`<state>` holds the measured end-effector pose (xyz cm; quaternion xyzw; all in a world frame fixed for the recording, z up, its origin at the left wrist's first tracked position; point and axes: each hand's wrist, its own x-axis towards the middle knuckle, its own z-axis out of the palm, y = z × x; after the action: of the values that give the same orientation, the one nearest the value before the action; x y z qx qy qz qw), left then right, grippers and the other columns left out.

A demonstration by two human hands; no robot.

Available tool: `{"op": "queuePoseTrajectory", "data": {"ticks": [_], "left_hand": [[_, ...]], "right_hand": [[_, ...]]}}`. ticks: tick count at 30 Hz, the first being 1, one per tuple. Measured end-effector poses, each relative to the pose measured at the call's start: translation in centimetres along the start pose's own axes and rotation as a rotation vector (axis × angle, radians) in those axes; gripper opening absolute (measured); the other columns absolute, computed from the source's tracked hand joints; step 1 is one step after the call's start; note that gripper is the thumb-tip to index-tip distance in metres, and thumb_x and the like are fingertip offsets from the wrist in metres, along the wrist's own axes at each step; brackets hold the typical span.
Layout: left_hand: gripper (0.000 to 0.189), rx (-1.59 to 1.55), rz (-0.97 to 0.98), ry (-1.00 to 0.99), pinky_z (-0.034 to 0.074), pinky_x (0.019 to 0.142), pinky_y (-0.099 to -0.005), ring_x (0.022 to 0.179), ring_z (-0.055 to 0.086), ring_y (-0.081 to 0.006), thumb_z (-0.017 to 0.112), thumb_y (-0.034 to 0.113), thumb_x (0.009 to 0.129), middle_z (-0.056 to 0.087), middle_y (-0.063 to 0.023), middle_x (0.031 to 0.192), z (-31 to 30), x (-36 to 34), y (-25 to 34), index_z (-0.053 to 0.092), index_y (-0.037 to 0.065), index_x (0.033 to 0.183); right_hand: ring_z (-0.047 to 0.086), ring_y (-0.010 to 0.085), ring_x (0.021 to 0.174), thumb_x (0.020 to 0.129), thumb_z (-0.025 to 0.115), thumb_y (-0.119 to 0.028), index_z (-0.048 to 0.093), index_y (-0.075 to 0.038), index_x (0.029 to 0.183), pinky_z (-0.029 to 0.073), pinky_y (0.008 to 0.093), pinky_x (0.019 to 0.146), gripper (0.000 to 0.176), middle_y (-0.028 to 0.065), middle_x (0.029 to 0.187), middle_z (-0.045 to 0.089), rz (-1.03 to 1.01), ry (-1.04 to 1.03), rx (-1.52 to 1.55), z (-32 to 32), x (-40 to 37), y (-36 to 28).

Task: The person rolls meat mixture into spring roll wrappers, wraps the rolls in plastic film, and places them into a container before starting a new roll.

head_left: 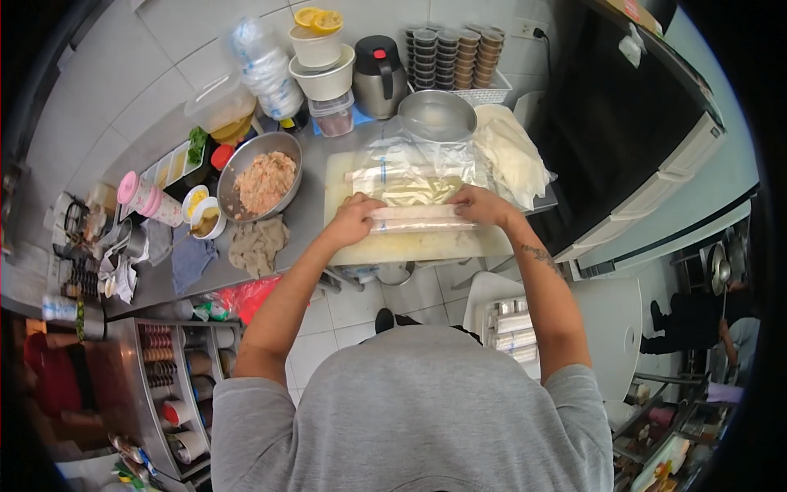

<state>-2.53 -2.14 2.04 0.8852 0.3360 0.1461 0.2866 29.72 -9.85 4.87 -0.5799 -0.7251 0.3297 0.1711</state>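
A pale, long roll (418, 212) lies across the cutting board (434, 248), with clear plastic film (422, 174) spread behind it and under it. My left hand (355, 218) is closed around the roll's left end. At the right end, my right hand (479, 205) grips the roll between thumb and fingers. A metal bowl of orange-pink minced filling (264, 182) stands left of the board. An empty-looking metal bowl (438, 116) sits behind the film, beside a pale cloth or sheet stack in plastic (510, 156).
Crumpled cloths (258, 245) and small bowls (206, 218) are at the left. Behind stand a steel jug (379, 78) and stacked cups (455, 57). A dark refrigerator (631, 123) borders the right. A tray of wrapped rolls (512, 328) is below right. Other people stand at both edges.
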Motion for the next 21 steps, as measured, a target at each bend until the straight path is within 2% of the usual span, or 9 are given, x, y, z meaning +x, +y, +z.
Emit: {"op": "queuePoseTrajectory", "data": {"ticks": [3,5,8,11,12,14,17,20,21], "left_hand": [[0.057,-0.009,0.027,0.033,0.038,0.101,-0.0402,0.113,0.05,-0.035,0.054,-0.001,0.077,0.056,-0.0158,0.115,0.1,-0.6,-0.3,0.054,0.011,0.133],[0.056,-0.047,0.02,0.085,0.038,0.099,-0.0418,0.111,0.05,-0.0349,0.053,0.002,0.077,0.056,-0.0134,0.113,0.0,-1.0,0.5,0.054,0.012,0.132],[0.058,-0.04,0.085,0.305,0.044,0.093,-0.039,0.102,0.054,-0.0319,0.051,-0.003,0.077,0.058,-0.0142,0.108,0.0,-1.7,0.0,0.051,0.01,0.134],[0.056,-0.315,-0.127,0.467,0.048,0.083,-0.0346,0.091,0.058,-0.0267,0.049,-0.009,0.077,0.059,-0.0147,0.101,1.4,-1.8,-3.7,0.05,0.005,0.132],[0.056,-0.358,-0.189,0.467,0.048,0.083,-0.0319,0.09,0.058,-0.0233,0.047,-0.011,0.078,0.058,-0.0131,0.1,1.1,-1.9,-3.2,0.049,0.005,0.132],[0.057,-0.445,-0.318,0.463,0.047,0.082,-0.0266,0.087,0.057,-0.0163,0.042,-0.016,0.079,0.055,-0.0098,0.098,1.0,-2.4,-1.7,0.048,0.003,0.132],[0.057,-0.467,-0.299,0.504,0.047,0.082,-0.027,0.085,0.057,-0.0164,0.043,-0.016,0.08,0.056,-0.0102,0.098,2.4,-2.3,-1.0,0.046,0.002,0.133],[0.05,-0.359,-0.27,0.598,0.05,0.079,-0.0317,0.082,0.06,-0.0245,0.051,-0.008,0.083,0.059,-0.0134,0.095,3.5,-2.1,0.5,0.047,0.002,0.133],[0.05,-0.354,-0.258,0.62,0.05,0.079,-0.032,0.083,0.06,-0.0244,0.051,-0.008,0.083,0.059,-0.0137,0.096,3.6,-2.0,0.3,0.048,0.002,0.132]], "right_hand": [[0.057,0.0324,0.103,0.085,0.061,-0.017,0.07,-0.007,0.109,0.046,0.0399,0.09,0.027,0.0148,0.106,0.061,-0.036,0.096,-0.295,2.0,0.4,0.9],[0.055,0.0331,0.106,0.086,0.06,-0.024,0.068,-0.007,0.113,0.044,0.0451,0.093,0.032,0.0155,0.111,0.06,0.056,0.215,-0.432,3.3,-0.9,-1.7],[0.05,0.0334,0.113,0.087,0.061,-0.035,0.063,-0.007,0.12,0.038,0.0514,0.097,0.043,0.0165,0.116,0.057,0.073,0.435,-0.565,6.2,-1.5,-3.0],[0.047,0.0339,0.118,0.086,0.061,-0.043,0.056,-0.006,0.126,0.033,0.0543,0.101,0.055,0.0174,0.12,0.054,-0.042,0.585,-0.606,8.2,-1.8,-4.0],[0.046,0.0342,0.119,0.086,0.062,-0.045,0.054,-0.006,0.129,0.032,0.0548,0.103,0.059,0.0177,0.121,0.053,-0.094,0.621,-0.611,8.5,-1.8,-4.4],[0.045,0.0338,0.12,0.085,0.062,-0.048,0.05,-0.007,0.133,0.03,0.0553,0.104,0.064,0.0178,0.123,0.051,-0.154,0.573,-0.554,8.9,-1.8,-5.0],[0.045,0.033,0.12,0.086,0.061,-0.048,0.047,-0.008,0.135,0.028,0.0549,0.104,0.066,0.0171,0.123,0.05,-0.185,0.549,-0.511,9.2,-1.2,-4.8],[0.045,0.0324,0.119,0.087,0.061,-0.047,0.047,-0.009,0.135,0.028,0.0541,0.104,0.063,0.0165,0.123,0.05,-0.174,0.544,-0.496,9.5,-1.2,-4.8],[0.045,0.0322,0.119,0.087,0.061,-0.046,0.048,-0.009,0.135,0.027,0.0539,0.104,0.062,0.0163,0.122,0.05,-0.17,0.546,-0.493,9.5,-1.1,-4.9]]}}
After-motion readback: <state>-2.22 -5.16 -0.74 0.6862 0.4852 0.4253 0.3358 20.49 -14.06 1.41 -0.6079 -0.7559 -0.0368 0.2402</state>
